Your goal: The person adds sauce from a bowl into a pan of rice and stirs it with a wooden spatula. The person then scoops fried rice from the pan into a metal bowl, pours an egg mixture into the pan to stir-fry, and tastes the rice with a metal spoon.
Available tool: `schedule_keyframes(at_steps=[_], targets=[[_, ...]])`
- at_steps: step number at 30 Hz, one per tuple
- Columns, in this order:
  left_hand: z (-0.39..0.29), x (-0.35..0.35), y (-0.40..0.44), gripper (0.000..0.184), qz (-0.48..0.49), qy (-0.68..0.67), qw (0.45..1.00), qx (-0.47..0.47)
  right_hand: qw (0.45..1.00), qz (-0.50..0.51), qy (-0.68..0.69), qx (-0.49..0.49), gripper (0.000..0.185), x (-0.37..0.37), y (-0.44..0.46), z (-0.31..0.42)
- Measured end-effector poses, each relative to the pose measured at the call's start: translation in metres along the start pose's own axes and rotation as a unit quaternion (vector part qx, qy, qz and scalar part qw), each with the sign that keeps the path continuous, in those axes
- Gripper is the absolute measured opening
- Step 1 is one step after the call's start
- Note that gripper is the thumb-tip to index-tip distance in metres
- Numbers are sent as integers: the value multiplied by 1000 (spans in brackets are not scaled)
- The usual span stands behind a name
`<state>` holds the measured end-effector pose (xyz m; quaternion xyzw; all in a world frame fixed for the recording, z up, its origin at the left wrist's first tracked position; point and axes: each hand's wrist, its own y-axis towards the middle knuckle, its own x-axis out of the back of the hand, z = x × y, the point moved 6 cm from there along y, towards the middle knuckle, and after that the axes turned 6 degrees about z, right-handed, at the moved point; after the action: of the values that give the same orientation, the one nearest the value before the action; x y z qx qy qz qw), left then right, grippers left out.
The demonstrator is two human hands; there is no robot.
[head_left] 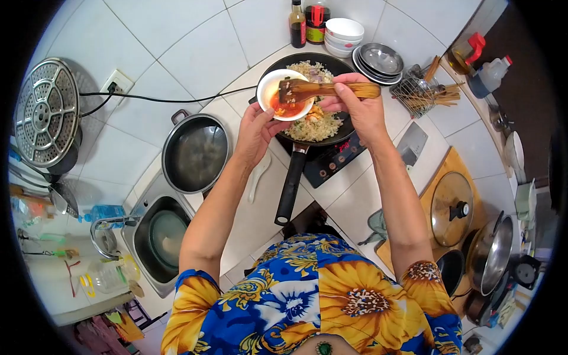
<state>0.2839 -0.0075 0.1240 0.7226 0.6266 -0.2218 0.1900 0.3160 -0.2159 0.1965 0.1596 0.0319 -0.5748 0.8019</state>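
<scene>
Rice (pixel 322 129) sits in the pan (pixel 348 130) on the hob (pixel 331 170); from where I stand, the sauce (pixel 285 109) looks only partly added, with a reddish patch (pixel 316 112) on the grains, apparently unmixed, and more left in the bowl (pixel 271 81). The left hand (pixel 257 132) grips that bowl over the pan, and the right hand (pixel 362 111) grips the spatula (pixel 309 90), its blade inside the bowl.

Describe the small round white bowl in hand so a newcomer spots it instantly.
Start at the round black frying pan of rice. Over its left part, a bare left hand holds the small round white bowl. Unlike the stacked white bowls behind, it is hand-held, with orange-red sauce inside.
</scene>
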Motion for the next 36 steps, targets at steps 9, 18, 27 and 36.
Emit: schedule_keyframes(at_steps=[9,18,27,36], targets=[[-5,-1,7,41,6,-10,1000,-18,997,62,-32,-28,14,-6,12,2],[-8,2,20,41,11,1,1000,-17,989,85,110,-50,16,21,29,-23],[-6,6,45,40,2,22,1000,-19,982,98,148,-62,19,49,48,-36],[-15,18,83,41,-35,78,993,-85,989,61,121,-50,21,100,46,-32]])
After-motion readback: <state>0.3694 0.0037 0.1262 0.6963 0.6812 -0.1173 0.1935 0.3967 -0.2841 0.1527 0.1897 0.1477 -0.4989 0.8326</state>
